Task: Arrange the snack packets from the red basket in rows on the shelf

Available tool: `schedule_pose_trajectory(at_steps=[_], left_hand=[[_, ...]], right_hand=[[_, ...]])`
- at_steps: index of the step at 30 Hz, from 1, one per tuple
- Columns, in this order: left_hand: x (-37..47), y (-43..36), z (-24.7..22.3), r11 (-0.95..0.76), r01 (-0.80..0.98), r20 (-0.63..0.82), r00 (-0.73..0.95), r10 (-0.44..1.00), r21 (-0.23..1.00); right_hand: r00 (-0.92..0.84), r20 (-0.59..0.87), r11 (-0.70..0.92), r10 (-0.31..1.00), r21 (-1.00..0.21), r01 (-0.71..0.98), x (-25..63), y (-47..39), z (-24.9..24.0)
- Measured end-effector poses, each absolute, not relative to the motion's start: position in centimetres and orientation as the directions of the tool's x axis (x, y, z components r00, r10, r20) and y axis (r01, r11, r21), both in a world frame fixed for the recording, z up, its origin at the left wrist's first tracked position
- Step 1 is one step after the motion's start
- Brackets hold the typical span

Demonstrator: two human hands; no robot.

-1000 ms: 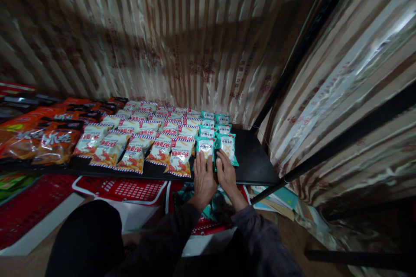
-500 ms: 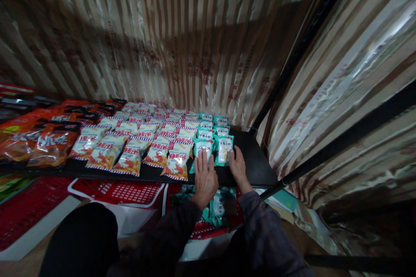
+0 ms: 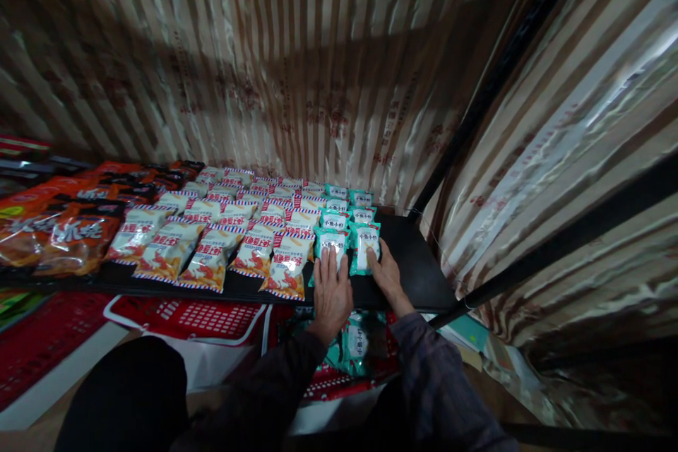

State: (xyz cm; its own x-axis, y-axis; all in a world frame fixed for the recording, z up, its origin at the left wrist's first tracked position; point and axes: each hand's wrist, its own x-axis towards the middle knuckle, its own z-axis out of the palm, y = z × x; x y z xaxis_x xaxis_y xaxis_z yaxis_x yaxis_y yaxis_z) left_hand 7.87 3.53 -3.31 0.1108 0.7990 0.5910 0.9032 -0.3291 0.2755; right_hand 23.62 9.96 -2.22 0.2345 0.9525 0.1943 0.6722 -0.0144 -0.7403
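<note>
Since a moment ago the right hand (image 3: 385, 274) has slid onto the right teal packet (image 3: 365, 247) at the shelf's (image 3: 418, 272) front edge, fingers spread flat like the left hand (image 3: 331, 289) on its neighbour (image 3: 329, 246); light, soft, slippery bags, best nudged by their edges.

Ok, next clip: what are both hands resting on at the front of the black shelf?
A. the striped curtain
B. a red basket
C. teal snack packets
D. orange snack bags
C: the left hand lies flat on the front teal packet and the right hand touches its neighbour, at the front of the teal rows on the black shelf.
</note>
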Motion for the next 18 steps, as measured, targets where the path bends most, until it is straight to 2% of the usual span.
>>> schedule_pose_trajectory(at_steps=[14,18], left_hand=[[7.7,3.7,-2.9,-0.372,0.877,0.587,0.134,0.799,0.306],[7.2,3.0,-2.8,-0.456,0.823,0.623,0.166,0.764,0.340]], right_hand=[[0.292,0.308,0.024,0.905,-0.724,0.689,23.2,9.9,-3.0],[0.280,0.495,0.138,0.823,-0.652,0.746,21.9,7.6,-2.0]])
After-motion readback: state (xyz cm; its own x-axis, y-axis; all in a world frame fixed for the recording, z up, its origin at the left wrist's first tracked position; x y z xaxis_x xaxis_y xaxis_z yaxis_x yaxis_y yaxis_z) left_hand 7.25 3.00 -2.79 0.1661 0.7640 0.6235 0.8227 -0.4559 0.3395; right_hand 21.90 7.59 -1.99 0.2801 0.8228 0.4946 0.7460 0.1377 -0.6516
